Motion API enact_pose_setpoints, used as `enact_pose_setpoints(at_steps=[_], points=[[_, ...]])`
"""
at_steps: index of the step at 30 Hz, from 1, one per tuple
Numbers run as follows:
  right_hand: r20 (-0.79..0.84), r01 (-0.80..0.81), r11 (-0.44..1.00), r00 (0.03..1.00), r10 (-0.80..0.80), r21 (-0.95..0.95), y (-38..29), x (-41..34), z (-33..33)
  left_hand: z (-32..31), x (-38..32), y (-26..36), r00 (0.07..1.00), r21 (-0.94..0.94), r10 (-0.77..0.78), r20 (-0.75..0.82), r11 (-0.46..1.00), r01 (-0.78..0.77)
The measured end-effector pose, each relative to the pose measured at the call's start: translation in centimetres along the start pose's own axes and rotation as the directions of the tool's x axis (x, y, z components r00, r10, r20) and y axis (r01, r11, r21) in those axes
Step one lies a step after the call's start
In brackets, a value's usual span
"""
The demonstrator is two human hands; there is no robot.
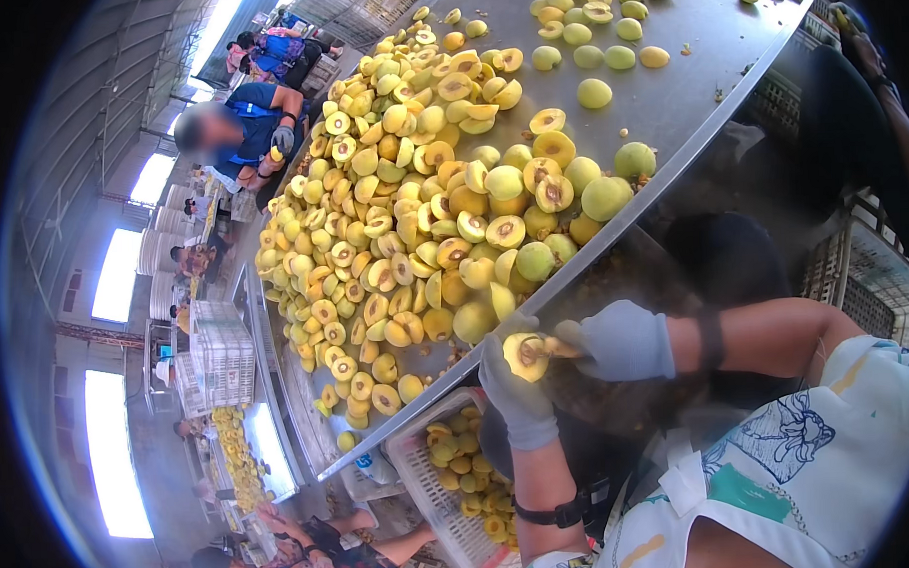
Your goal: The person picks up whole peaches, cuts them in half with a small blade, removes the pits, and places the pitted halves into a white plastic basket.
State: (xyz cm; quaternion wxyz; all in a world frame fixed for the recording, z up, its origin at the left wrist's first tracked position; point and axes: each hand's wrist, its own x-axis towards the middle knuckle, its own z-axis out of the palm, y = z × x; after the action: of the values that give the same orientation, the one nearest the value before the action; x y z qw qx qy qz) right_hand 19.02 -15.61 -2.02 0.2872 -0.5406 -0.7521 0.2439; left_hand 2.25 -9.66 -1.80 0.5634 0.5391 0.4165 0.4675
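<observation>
My left hand (pixel 515 394), in a grey glove, holds a halved yellow peach (pixel 519 359) with its cut side showing, just off the metal edge of the table. Gloved in the same grey, my right hand (pixel 618 342) grips a small brownish thing (pixel 562 348), probably a tool, whose tip meets the centre of the cut peach. Its exact kind cannot be told. Beside my hands, a large heap of halved peaches (pixel 377 226), several with stones, covers much of the metal table (pixel 687 73). Whole green-yellow peaches (pixel 605 197) lie along the near edge.
A plastic crate (pixel 424 484) of peaches stands below the table edge by my left forearm. Another crate (pixel 874 269) is at the right. A co-worker (pixel 258 133) holds fruit across the table; another person (pixel 306 552) sits at the lower left. Stacked white crates (pixel 220 352) stand beyond.
</observation>
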Motion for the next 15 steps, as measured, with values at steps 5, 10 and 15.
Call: enact_pose_setpoints(at_steps=[5,10,15], points=[[-0.013,0.005,1.0,1.0,-0.005,0.03,0.1,-0.1,1.1,0.0,-0.1,-0.1,0.986,0.282,0.167,0.014,0.945,-0.164],[-0.025,-0.023,0.999,0.999,0.024,0.041,0.1,-0.1,1.5,0.5,-0.2,0.4,0.918,0.599,0.382,0.107,0.712,-0.366],[0.216,-0.082,0.996,0.973,0.076,0.017,-1.1,0.1,0.2,-0.1,-0.3,-0.3,0.925,0.526,0.353,0.137,0.766,-0.37]])
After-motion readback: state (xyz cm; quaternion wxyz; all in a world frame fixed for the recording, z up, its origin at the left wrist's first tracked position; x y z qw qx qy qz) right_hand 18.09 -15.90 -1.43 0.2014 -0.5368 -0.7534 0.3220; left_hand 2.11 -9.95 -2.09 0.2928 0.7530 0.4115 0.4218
